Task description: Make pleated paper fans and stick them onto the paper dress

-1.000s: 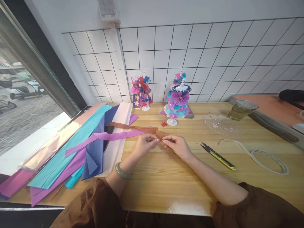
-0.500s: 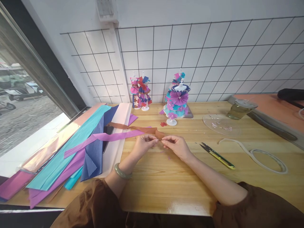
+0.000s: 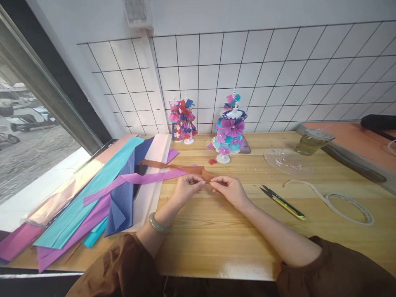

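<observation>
Between my hands is the end of a long brown crepe-paper strip [image 3: 188,168], which trails left over the stacked paper. My left hand [image 3: 189,187] pinches its lower edge between thumb and fingers. Close beside it, my right hand [image 3: 229,190] pinches the same strip's right end, the fingertips almost meeting. A purple paper strip [image 3: 144,177] runs from the stack to just behind my left hand. Beyond my hands lies a small red paper flower [image 3: 212,161]. To the right, yellow-handled thread snips [image 3: 283,202] rest on the table.
Folded crepe sheets, turquoise [image 3: 93,192] and dark blue [image 3: 120,210], cover the left side. Small dress stands [image 3: 230,128] with paper gowns stand by the wall. At right are a clear dish [image 3: 272,164] with beads, a lidded cup [image 3: 314,142] and a roll of white tape [image 3: 349,209].
Almost nothing differs. Both hands keep their pinch on the brown strip, whose end between them shows a very slight shift. The view has moved a touch.
</observation>
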A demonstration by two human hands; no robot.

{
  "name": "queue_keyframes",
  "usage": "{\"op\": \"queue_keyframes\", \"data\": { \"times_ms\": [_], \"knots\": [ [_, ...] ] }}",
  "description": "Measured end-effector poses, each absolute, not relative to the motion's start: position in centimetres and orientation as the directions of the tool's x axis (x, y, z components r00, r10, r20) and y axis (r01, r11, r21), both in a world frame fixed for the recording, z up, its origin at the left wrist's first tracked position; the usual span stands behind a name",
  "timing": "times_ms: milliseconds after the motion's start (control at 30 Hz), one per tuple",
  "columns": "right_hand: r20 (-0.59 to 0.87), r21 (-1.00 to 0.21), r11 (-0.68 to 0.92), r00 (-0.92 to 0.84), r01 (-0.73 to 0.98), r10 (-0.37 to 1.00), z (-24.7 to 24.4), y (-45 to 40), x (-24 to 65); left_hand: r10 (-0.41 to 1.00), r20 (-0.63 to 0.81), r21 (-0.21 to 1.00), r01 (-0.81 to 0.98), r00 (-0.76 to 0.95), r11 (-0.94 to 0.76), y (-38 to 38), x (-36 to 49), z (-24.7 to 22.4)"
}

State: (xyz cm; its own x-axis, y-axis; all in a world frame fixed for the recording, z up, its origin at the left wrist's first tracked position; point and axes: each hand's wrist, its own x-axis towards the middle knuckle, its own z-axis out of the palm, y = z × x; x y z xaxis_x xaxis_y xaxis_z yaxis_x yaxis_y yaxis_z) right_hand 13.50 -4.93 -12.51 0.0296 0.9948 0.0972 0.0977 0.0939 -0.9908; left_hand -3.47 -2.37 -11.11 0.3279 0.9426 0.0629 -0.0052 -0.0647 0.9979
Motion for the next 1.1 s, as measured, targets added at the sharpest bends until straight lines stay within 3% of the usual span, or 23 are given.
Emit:
{"op": "queue_keyframes", "data": {
  "times_ms": [467, 700, 1100],
  "knots": [
    [0.156, -0.98, 0.147, 0.055, 0.131, 0.986, -12.29, -5.08, 13.24, 0.928, 0.09, 0.988, -0.151, 0.361, -0.037, -2.27, -3.07, -11.74],
    [0.168, -0.973, 0.164, 0.011, 0.159, 0.986, -12.35, -5.22, 13.21, 0.897, 0.107, 0.989, -0.137, 0.429, -0.053, -2.35, -2.97, -12.0],
    [0.223, -0.949, 0.216, 0.007, 0.229, 0.975, -12.04, -5.66, 12.9, 0.919, 0.111, 0.99, -0.128, 0.378, -0.067, -2.57, -2.87, -11.65]
  ]
}}
